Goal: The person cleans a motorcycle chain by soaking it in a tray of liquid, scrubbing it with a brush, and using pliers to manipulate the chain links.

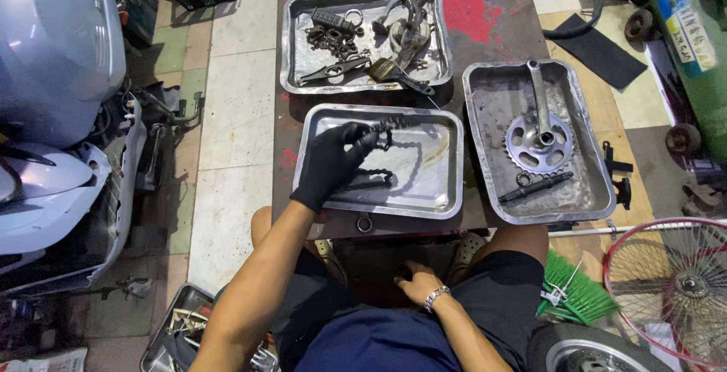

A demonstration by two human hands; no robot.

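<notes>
1. Your left hand, in a black glove, is clenched on the upper end of a dark bicycle chain, fingers curled round the links at the top left of the near tray.
2. The chain leaves your fingertips to the right along the tray's top edge, then drops and doubles back left in a loose loop. Long axis runs roughly left-right across the tray. The lower run lies just under your palm, touching the tray floor.
3. Chain sits inside the middle steel tray, in its left half; the right half is bare metal.
4. Your right hand is bare, with a metal wristband, resting flat and released on the dark surface between your knees, well apart from the chain. It grasps nothing.
5. A small ring lies on the table just below the tray's near edge.
6. Right tray: chainring with crank arm, the arm pointing away from you, and a dark axle near it.
7. Far tray: mixed small dark parts.
8. Spoked wheel by your right knee.
</notes>
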